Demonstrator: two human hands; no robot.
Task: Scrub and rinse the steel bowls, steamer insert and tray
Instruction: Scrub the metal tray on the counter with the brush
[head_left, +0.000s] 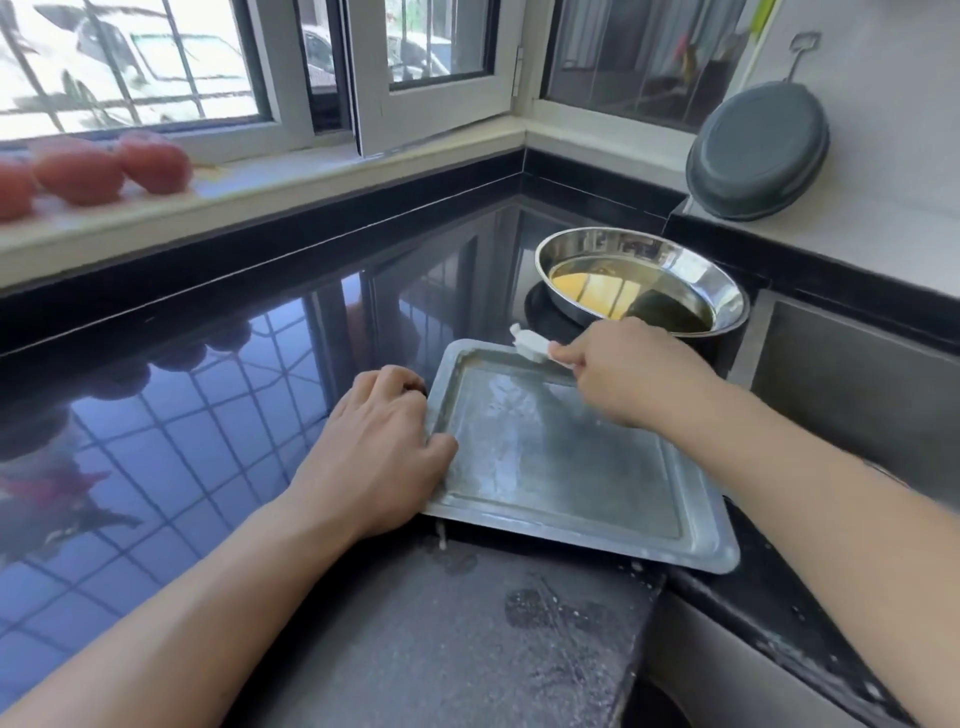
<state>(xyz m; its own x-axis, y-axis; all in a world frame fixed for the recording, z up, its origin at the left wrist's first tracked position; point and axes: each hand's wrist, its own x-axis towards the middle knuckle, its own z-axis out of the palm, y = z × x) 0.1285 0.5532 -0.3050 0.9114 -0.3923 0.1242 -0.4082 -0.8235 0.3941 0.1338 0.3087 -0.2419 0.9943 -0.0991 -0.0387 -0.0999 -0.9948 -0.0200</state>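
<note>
- The flat rectangular grey metal tray (571, 467) lies on the glossy black bench (208, 389), its near corner jutting over the edge.
- The left hand (379, 447) grips the tray's left rim, thumb curled over the lip.
- The right hand (623, 369) pinches a small white brush (530, 345) at the tray's far edge.
- A round steel bowl (641, 280) holding yellowish liquid sits just beyond the tray.

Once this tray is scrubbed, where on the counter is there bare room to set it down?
The wide black counter left of the tray, running to the window sill, is bare. It is crowded on the right: the steel bowl sits just behind the tray, with the sink beside it. The left hand holds the tray's left rim.
</note>
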